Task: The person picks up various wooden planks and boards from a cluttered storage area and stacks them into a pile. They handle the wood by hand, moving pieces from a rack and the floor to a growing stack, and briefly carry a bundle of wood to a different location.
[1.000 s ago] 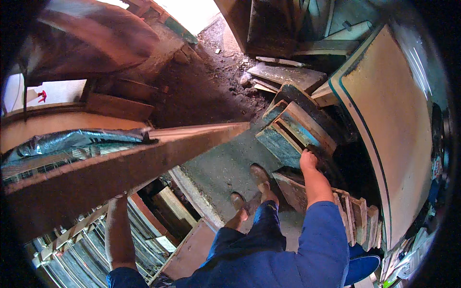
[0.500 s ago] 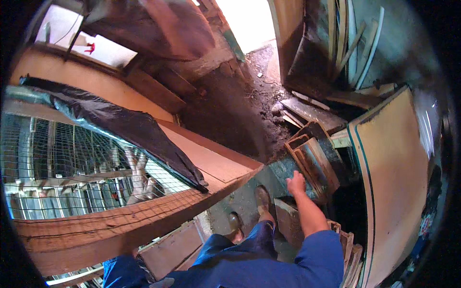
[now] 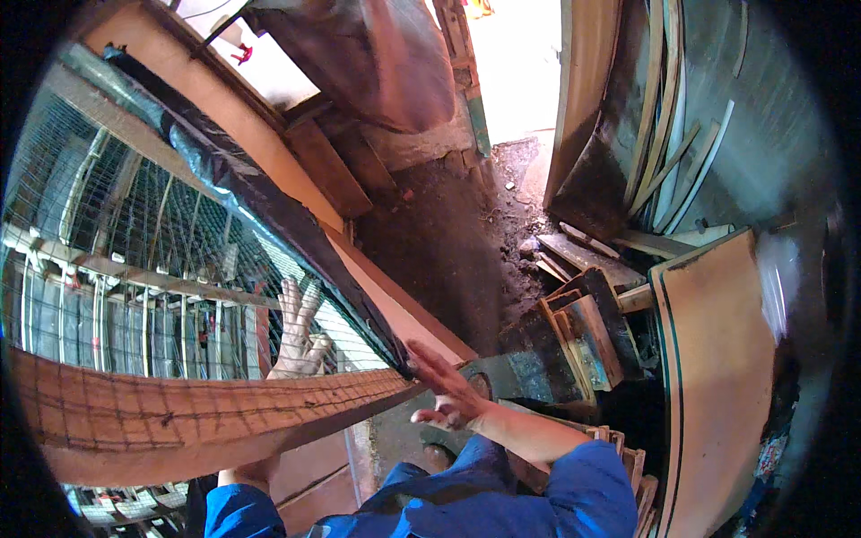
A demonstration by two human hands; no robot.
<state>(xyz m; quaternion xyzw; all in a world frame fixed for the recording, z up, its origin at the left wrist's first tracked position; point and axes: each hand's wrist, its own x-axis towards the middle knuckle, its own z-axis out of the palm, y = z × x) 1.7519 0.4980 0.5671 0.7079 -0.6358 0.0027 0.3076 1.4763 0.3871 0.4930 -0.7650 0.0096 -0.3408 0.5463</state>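
Observation:
A wooden frame with a thick beam (image 3: pixel 215 408) carries dark wire mesh (image 3: pixel 134 215) across its opening. My left hand (image 3: pixel 298 330) shows through the mesh, its fingers spread and its forearm passing under the beam. I cannot tell whether that palm touches the wire. Black plastic sheeting (image 3: pixel 260 211) runs along the frame's far edge, down to its near right corner. Right beside that corner is my right hand (image 3: pixel 444 387), fingers stretched out and thumb apart. Its fingertips are at the sheeting's end; whether they press on it is unclear.
Wooden boxes (image 3: pixel 587 332) stand to the right of my legs. A large tan panel (image 3: pixel 722 386) leans farther right. Long strips (image 3: pixel 664 117) rest against the back wall, with loose boards (image 3: pixel 583 251) below them. A bright doorway (image 3: pixel 516 72) opens at the far end.
My right hand has moved left from beside the boxes to the frame's corner. My left hand appears more upright and spread behind the mesh. The view has shifted, and the frame appears more steeply angled.

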